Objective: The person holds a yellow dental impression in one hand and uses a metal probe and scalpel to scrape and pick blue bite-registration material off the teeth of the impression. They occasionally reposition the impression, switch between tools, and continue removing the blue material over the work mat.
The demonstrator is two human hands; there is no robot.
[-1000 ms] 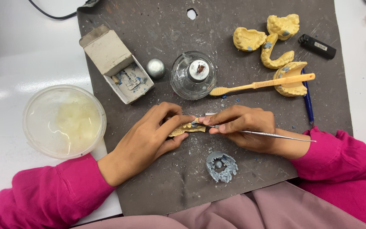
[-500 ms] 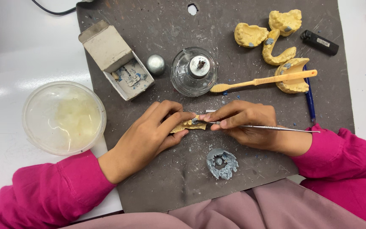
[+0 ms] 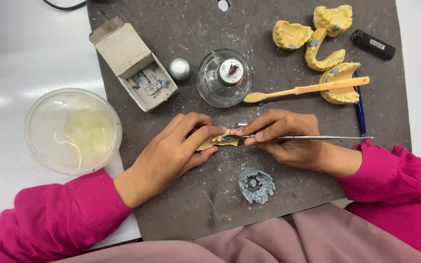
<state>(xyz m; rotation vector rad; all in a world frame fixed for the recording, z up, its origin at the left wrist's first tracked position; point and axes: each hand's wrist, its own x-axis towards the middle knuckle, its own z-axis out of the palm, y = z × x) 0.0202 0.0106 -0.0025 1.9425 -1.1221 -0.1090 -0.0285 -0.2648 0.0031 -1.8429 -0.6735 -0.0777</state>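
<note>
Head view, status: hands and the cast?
Left hand grips yellow dental cast. Right hand holds metal instrument, tip at cast. Nothing between them.

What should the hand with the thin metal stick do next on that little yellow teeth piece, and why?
Probably a small stroke of the metal tool along the yellow cast. The right hand already has its tip at the cast's blue-flecked edge, and the left hand pinches the cast steady just above the grey mat.

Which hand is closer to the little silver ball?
Left. The left hand lies just below the silver ball, fingers bent toward the yellow cast piece. The right hand, holding the thin metal tool, sits farther off, below and to the ball's right.
</note>
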